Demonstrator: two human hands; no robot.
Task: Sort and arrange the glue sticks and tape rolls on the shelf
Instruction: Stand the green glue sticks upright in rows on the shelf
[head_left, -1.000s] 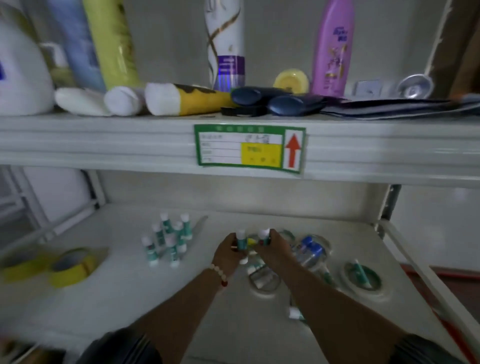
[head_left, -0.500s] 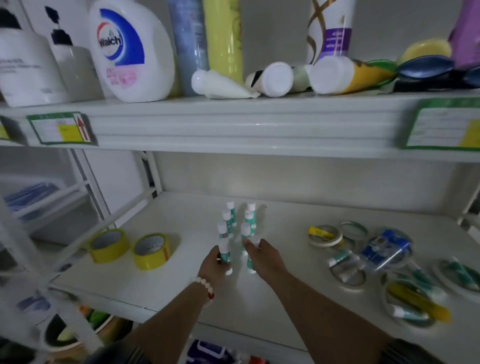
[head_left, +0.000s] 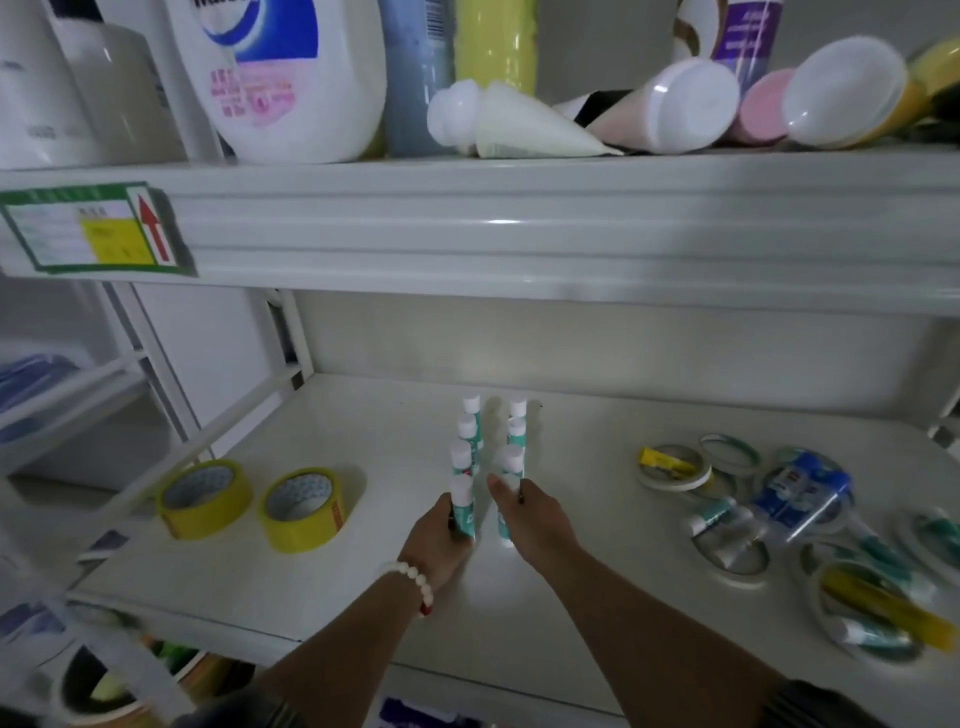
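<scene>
On the lower shelf (head_left: 363, 571), left hand (head_left: 439, 540) and right hand (head_left: 537, 525) each grip an upright glue stick (head_left: 462, 506) nearest two standing rows (head_left: 467, 428); a nudge could topple them.

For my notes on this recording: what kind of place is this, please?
Probably a shop or stockroom: white metal shelving with a green-edged shelf label, a detergent bottle above, glue sticks and yellow tape rolls below.

glue sticks (head_left: 464, 506): teal bodies, white caps. left of them, tape rolls (head_left: 204, 498) yellow (grey-white cores). shelf (head_left: 363, 571) white.
</scene>
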